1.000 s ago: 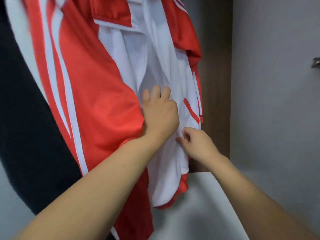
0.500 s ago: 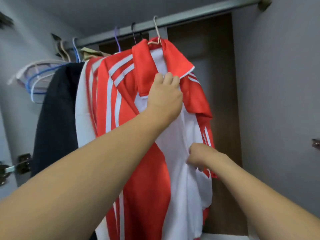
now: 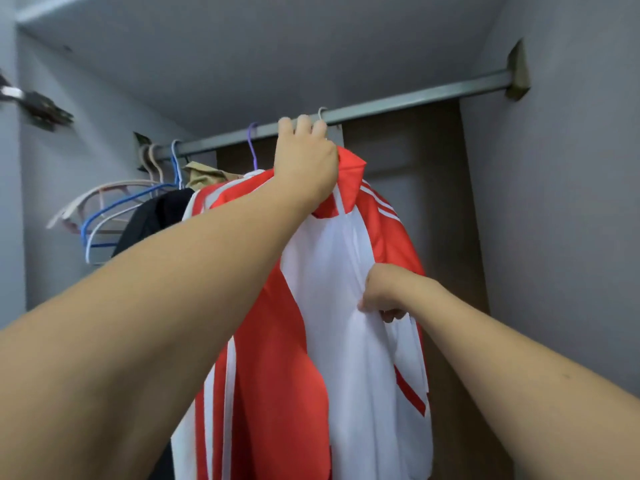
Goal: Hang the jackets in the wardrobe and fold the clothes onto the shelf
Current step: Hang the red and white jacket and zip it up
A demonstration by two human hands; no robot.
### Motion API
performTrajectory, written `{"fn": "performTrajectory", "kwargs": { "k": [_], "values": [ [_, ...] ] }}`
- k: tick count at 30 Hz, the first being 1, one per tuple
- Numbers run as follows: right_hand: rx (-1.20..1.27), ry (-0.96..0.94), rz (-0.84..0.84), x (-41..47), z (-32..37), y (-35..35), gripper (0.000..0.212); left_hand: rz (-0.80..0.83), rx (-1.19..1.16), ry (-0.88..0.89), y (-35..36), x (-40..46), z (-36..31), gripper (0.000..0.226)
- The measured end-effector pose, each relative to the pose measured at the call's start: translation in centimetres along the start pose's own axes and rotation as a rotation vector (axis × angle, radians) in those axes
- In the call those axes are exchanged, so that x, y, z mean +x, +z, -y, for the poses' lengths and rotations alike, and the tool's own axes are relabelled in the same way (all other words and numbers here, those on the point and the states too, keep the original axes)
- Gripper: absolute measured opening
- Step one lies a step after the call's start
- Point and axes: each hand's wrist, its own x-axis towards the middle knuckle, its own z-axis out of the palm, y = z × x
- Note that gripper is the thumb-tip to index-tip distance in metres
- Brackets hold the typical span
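Head view, wardrobe interior. Red-and-white jacket [image 3: 346, 341] is on a hanger, whose hook [image 3: 322, 112] sits over the rail [image 3: 398, 102], right of the other garments. Step looks like the tail end of hanging: seating the hanger and straightening the front.

Left hand [image 3: 306, 161] is up at the collar, just under the rail, fingers [image 3: 301, 124] curled over the hanger top; can't tell whether they grip hanger neck, collar or both. Right hand [image 3: 388, 292] is lower, fingers clenched and pinching the white front panel near the zip line.

Next move, my guess: confirm the hook is fully over the rail, let go with both hands, check the jacket hangs square, then move to the folding.

Alongside on the rail: dark garment [image 3: 156, 216], something tan [image 3: 207, 174], a purple hook [image 3: 252, 143], a bunch of empty hangers [image 3: 104, 209] far left.

Hidden or unclear:
- hanger body, under the collar and left hand
- zip state, covered by the right hand
- jacket hem, cut off at the frame bottom
- shelf and clothes to fold, not in view
- blurred hardware upper left, likely a hinge
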Motion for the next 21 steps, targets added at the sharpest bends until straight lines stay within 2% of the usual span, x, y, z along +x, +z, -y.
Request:
{"fn": "performTrajectory", "kwargs": {
  "k": [3,6,8,10,11,14,15,17,19,21],
  "values": [
    [-0.006,0.012,0.116,-0.2,0.0,-0.8,0.031,0.186,-0.193,0.024,0.8,-0.2,-0.2,0.03],
    [0.172,-0.066,-0.062,0.6,-0.2,-1.4,0.027,0.345,-0.216,0.116,0.9,-1.0,2.0,0.048],
    [0.229,-0.125,-0.213,1.3,0.0,-2.1,0.031,0.254,-0.055,0.169,1.0,-1.6,3.5,0.055],
    [0.229,-0.176,-0.318,1.7,0.6,-2.6,0.027,0.149,0.032,0.23,1.1,-1.9,4.1,0.051],
    [0.219,-0.199,-0.363,1.8,0.9,-2.8,0.025,0.193,0.033,0.273,1.4,-1.8,4.2,0.051],
    [0.231,-0.244,-0.464,2.2,1.7,-3.2,0.022,0.556,-0.028,0.304,1.6,-1.6,4.9,0.071],
    [0.22,-0.256,-0.49,2.3,2.0,-3.4,0.025,0.574,-0.013,0.333,1.6,-1.6,5.0,0.069],
    [0.203,-0.294,-0.534,2.4,2.4,-3.8,0.019,0.374,0.0,0.398,1.4,-1.4,5.2,0.047],
    [0.212,-0.325,-0.57,2.2,2.8,-4.1,0.011,0.148,-0.161,0.303,1.4,-1.3,5.1,0.037],
    [0.226,-0.331,-0.612,2.2,3.0,-4.4,0.012,0.124,-0.32,0.167,1.6,-1.4,4.5,0.036]
  ]
}}
